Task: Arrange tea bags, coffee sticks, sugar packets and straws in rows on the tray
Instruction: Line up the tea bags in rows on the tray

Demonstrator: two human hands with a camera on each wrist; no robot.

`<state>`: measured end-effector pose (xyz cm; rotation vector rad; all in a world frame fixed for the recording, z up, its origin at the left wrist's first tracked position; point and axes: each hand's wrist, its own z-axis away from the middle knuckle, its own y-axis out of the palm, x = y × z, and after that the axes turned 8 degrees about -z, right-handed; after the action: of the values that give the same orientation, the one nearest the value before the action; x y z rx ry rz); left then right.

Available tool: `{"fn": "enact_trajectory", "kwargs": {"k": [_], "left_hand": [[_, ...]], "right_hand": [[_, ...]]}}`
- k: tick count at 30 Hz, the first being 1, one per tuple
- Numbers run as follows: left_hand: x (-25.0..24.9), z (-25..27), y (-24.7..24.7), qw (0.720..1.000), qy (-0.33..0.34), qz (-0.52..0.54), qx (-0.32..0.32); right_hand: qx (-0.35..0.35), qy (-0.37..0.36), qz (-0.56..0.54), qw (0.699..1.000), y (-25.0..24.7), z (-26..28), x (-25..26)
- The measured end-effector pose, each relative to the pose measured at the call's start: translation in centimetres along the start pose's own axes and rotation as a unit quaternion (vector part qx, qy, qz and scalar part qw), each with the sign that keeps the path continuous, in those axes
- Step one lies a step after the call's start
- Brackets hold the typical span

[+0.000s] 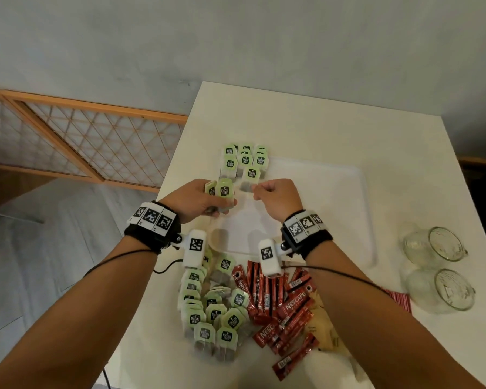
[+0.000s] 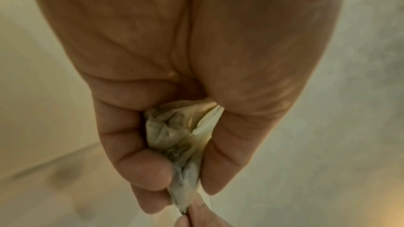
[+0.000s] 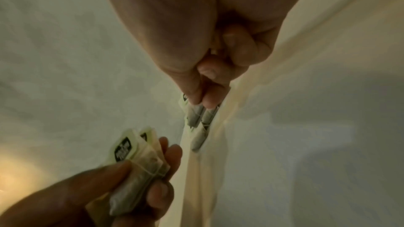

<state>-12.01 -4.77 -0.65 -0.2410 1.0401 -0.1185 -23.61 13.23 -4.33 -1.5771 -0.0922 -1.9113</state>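
Note:
A white tray (image 1: 363, 192) lies on the white table (image 1: 404, 153). Green-tagged tea bags (image 1: 244, 160) sit in short rows at its far left corner. My left hand (image 1: 222, 200) grips a small bunch of tea bags (image 1: 224, 191) just left of those rows; the left wrist view shows the bunch (image 2: 174, 130) squeezed between thumb and fingers (image 2: 148, 173). My right hand (image 1: 260, 189) is curled, its thumb and forefinger (image 3: 200, 102) pinching the near end of the nearest tea bag in the rows (image 1: 250, 175), (image 3: 194, 118). The left hand's bunch (image 3: 131, 153) shows low in the right wrist view.
A loose pile of tea bags (image 1: 208, 307) lies near the table's front edge, with red coffee sticks (image 1: 281, 307), tan sugar packets (image 1: 324, 321) and striped straws (image 1: 400, 300) to its right. Two glass cups (image 1: 432, 245) (image 1: 443, 290) stand at the right edge.

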Motion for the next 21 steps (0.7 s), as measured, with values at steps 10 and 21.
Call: {"fn": "enact_trajectory", "kwargs": {"k": [10,21], "left_hand": [[-0.2,-2.0,-0.8,0.997,-0.026,0.026,-0.068],[-0.9,-2.4,-0.6,0.995,-0.015,0.069,-0.076]], "right_hand": [[-0.021,0.03,0.074,0.997,2.5,-3.7,0.9],[-0.048,0.015,0.047,0.998,2.9,-3.6,0.9]]}}
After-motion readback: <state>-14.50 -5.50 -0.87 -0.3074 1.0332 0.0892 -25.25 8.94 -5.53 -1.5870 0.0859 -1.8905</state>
